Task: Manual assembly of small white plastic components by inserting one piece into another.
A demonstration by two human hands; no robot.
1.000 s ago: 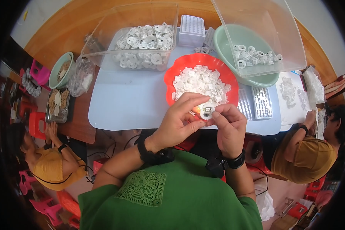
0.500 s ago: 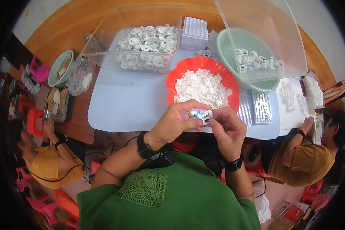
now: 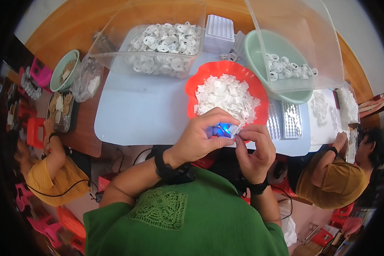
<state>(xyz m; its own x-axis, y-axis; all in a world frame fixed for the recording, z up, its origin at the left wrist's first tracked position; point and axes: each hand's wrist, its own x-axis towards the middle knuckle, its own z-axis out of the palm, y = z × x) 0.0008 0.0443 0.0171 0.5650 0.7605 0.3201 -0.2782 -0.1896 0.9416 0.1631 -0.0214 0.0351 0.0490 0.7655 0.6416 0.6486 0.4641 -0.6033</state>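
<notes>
Just in front of the red scalloped bowl (image 3: 265, 112), my left hand (image 3: 198, 135) pinches a small white plastic part (image 3: 233, 129) between thumb and fingers. A bright blue light (image 3: 224, 129) glows at it and tints my fingertips. My right hand (image 3: 256, 154) is closed at the part's right edge, thumb and index finger pinched together there; the fingertips hide what exactly they grip. Many flat white plastic pieces (image 3: 227, 96) fill the bowl.
Behind stand a clear bin (image 3: 115, 57) of round white parts, a white holed block (image 3: 221, 28), and a green basin (image 3: 304, 97) under a tilted clear bin (image 3: 311, 47). Trays of small parts (image 3: 292, 121) lie right. People in yellow sit at left (image 3: 51, 181) and right (image 3: 333, 183).
The white part has turned from its round face to a narrower side view, and the light now looks blue rather than whitish. Both hands have shifted slightly.
</notes>
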